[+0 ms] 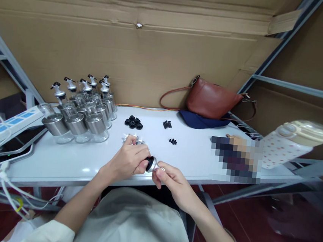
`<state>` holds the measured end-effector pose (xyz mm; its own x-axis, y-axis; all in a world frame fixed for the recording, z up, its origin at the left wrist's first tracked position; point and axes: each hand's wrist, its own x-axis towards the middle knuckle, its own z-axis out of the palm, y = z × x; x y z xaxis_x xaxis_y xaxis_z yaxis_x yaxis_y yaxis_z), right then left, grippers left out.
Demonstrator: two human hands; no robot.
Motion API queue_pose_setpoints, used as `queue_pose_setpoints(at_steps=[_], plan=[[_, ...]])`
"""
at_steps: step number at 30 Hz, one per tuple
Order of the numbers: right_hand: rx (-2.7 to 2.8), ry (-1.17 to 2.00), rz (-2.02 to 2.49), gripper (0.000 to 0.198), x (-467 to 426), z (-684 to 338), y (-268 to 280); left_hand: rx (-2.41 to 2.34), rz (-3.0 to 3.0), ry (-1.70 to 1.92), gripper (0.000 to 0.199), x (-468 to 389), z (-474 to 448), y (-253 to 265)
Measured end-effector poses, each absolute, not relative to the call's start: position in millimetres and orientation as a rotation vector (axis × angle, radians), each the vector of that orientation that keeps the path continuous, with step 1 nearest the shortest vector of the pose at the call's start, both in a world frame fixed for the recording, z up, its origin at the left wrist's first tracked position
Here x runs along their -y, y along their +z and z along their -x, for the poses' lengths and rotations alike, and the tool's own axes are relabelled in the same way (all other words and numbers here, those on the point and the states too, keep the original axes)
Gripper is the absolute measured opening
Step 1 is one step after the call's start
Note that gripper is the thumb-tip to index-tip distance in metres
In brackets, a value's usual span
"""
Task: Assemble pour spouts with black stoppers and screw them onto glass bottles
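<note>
Above the table's front edge, a silver bottle pourer [153,164] with a black rubber ring is held between both hands. My left hand [131,158] is closed round its black end, and that end is partly hidden by the fingers. The thin spout end is pinched by my right hand [174,181], the fingers covering its tip. Just behind my left hand lie more silver pourer parts [139,141], partly covered by it. Farther back sit a cluster of black rubber stoppers [133,123], a small pile of black caps [167,125] and some tiny black pieces [173,141].
Several glass and steel bottles [77,124], some topped with pourers, stand at the left. Beyond them are a power strip [9,125] and a dark phone-like device [19,145]. A brown bag [212,99], navy cap [201,120] and spotted drink bottle [284,146] occupy the right.
</note>
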<state>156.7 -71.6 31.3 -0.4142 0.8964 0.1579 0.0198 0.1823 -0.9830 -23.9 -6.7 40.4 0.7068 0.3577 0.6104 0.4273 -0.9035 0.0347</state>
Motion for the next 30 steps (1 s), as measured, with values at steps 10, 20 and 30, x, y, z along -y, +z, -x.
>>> queue_pose_setpoints(at_steps=[10, 20, 30], plan=[[2.245, -0.190, 0.893, 0.021, 63.8, -166.0, 37.0, 0.714, 2.927, -0.946, 0.038, 10.5, 23.8, 44.6], [1.710, -0.359, 0.912, 0.020, 54.9, -212.4, 25.7, 1.560, 2.695, -1.184, 0.040, -3.6, 76.3, 68.2], [1.850, -0.124, 1.062, 0.027, 50.2, -201.8, 36.3, 1.671, 2.581, 0.082, 0.017, -82.2, 70.2, 72.5]])
